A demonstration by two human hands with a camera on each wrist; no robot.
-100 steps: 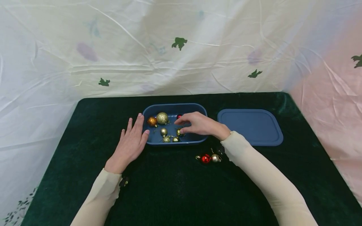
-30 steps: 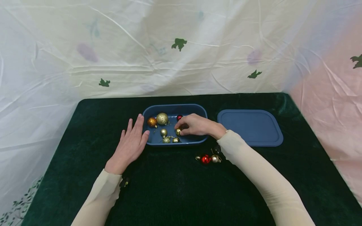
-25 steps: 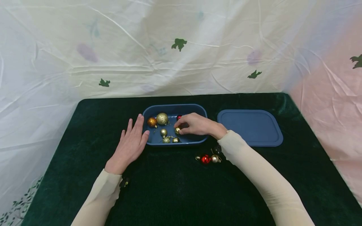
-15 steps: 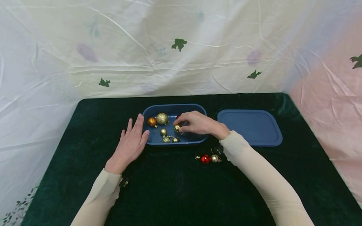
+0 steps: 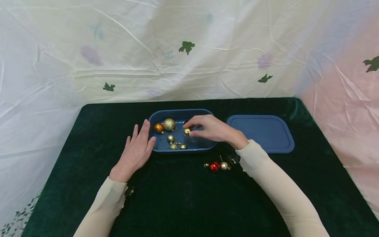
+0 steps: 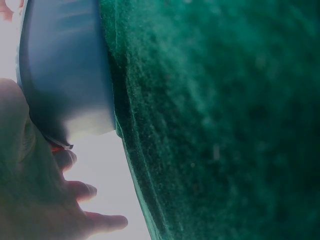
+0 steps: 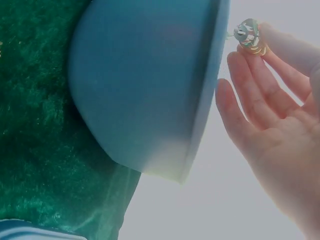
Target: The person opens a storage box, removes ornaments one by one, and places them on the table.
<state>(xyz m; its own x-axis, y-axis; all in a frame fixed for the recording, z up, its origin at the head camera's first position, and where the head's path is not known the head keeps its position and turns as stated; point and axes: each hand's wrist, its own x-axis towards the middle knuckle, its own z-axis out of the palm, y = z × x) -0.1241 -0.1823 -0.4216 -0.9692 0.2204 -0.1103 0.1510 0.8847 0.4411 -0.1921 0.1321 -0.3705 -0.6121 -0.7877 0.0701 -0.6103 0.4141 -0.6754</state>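
My right hand (image 5: 214, 130) pinches a small shiny gold bauble (image 5: 187, 131) between thumb and fingers over the blue box (image 5: 180, 151). In the right wrist view the bauble (image 7: 250, 36) shows above the box's rim, at the fingertips. My left hand (image 5: 134, 151) lies with straight fingers against the box's left side. Inside the box are an orange glitter bauble (image 5: 158, 128), a large gold glitter bauble (image 5: 169, 124) and several smaller gold ones (image 5: 170, 138). A dark red bauble (image 5: 186, 122) is mostly hidden behind my right fingers.
A flat blue lid (image 5: 260, 133) lies right of the box on the dark green cloth (image 5: 183, 197). In front of the box sit a red bauble (image 5: 214, 166), a silvery one (image 5: 224, 165) and a tiny gold piece (image 5: 206, 165). A pale curtain (image 5: 142, 59) hangs behind.
My right hand has taken hold of the gold bauble from the box's right part and lifted it, shifting slightly up and back. The left hand stays in place.
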